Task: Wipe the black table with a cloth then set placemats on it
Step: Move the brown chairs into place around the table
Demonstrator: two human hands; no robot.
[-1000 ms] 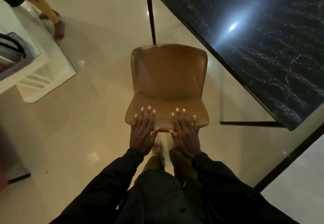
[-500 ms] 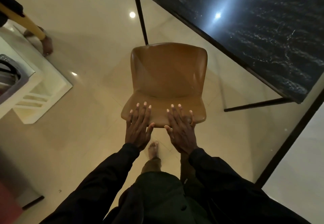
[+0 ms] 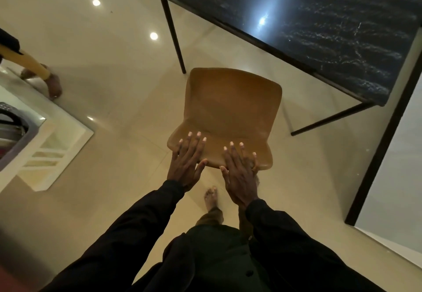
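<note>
Left hand (image 3: 186, 166) and right hand (image 3: 239, 177) lie spread flat on the chair (image 3: 230, 108); ungripped, it may skid into the desk (image 3: 319, 17)

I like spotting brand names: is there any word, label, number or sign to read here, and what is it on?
None: no text can be read anywhere in this view.
The brown chair, the black table and the dark sleeves show no print.
The grey container at the left edge is too blurred to tell.
</note>
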